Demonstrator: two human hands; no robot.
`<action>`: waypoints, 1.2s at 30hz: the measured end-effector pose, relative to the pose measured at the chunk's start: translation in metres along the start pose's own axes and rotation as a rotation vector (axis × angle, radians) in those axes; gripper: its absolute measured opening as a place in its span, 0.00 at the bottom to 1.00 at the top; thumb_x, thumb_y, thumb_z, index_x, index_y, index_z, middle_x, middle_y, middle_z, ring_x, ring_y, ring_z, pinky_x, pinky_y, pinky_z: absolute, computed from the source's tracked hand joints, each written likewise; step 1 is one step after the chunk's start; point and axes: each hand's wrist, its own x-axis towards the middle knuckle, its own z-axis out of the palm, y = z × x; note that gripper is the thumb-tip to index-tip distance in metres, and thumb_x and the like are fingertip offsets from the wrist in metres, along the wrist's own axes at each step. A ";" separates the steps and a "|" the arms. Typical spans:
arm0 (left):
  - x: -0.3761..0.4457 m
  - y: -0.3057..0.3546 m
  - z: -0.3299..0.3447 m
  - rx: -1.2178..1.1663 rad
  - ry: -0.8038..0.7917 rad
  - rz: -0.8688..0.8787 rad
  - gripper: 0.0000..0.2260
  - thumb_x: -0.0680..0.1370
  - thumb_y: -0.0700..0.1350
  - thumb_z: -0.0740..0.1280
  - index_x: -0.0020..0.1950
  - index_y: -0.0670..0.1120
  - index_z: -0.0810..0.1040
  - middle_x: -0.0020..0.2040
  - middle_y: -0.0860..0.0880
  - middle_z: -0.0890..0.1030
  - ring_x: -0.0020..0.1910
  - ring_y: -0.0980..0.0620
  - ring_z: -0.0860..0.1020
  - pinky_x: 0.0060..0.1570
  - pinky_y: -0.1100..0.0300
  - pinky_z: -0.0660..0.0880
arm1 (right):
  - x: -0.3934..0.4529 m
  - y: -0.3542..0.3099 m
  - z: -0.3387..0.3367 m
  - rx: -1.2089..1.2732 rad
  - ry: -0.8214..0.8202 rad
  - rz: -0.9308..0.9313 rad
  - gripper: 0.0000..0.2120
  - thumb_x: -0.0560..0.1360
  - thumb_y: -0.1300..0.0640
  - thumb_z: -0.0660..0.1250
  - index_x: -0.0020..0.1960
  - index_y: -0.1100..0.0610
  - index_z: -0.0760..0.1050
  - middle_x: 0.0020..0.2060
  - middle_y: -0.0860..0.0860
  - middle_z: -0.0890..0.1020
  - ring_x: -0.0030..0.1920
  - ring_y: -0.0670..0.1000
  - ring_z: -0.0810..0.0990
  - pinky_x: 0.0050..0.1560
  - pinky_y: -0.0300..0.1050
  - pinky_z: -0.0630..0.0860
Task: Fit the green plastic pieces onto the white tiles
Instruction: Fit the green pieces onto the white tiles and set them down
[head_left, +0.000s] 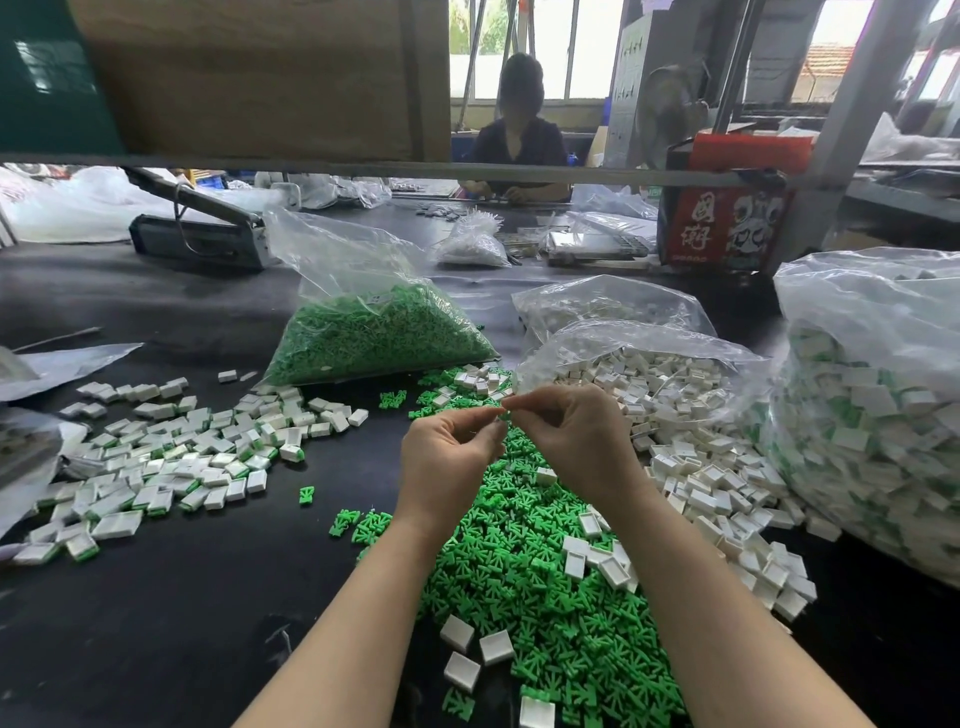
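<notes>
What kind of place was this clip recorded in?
Probably a small factory assembly bench: bulk bags of green plastic pieces and white tiles, a pile of fitted tiles, and a second worker at the far side.

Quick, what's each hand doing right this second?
Left hand: fingers pinched on something small; what it is cannot be told.
Right hand: fingertips pinched at the same spot, item hidden.

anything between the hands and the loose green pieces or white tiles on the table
Nothing visible does. The left hand and right hand hang directly above the open heap of green plastic pieces, with loose white rectangular tiles beside it. Both hands' fingertips are pinched together on something too small to identify.
</notes>
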 end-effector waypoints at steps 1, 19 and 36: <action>0.000 0.000 0.000 0.015 0.004 0.011 0.08 0.75 0.37 0.72 0.45 0.51 0.85 0.38 0.47 0.86 0.37 0.51 0.82 0.45 0.49 0.81 | 0.000 -0.001 -0.001 -0.011 0.004 -0.009 0.07 0.74 0.64 0.72 0.51 0.58 0.85 0.38 0.51 0.86 0.29 0.34 0.77 0.32 0.27 0.69; -0.001 0.009 -0.004 -0.061 -0.052 -0.023 0.08 0.74 0.35 0.72 0.44 0.48 0.84 0.34 0.48 0.84 0.32 0.54 0.80 0.33 0.65 0.76 | 0.000 -0.004 -0.002 0.149 -0.015 0.075 0.08 0.73 0.65 0.72 0.52 0.63 0.84 0.45 0.56 0.86 0.45 0.51 0.85 0.53 0.50 0.81; 0.003 0.001 -0.002 0.212 0.036 0.069 0.08 0.76 0.40 0.71 0.54 0.43 0.84 0.42 0.50 0.86 0.42 0.53 0.84 0.46 0.58 0.80 | -0.001 -0.001 0.000 0.210 -0.016 0.098 0.04 0.72 0.65 0.74 0.46 0.62 0.83 0.40 0.55 0.86 0.41 0.54 0.85 0.48 0.50 0.82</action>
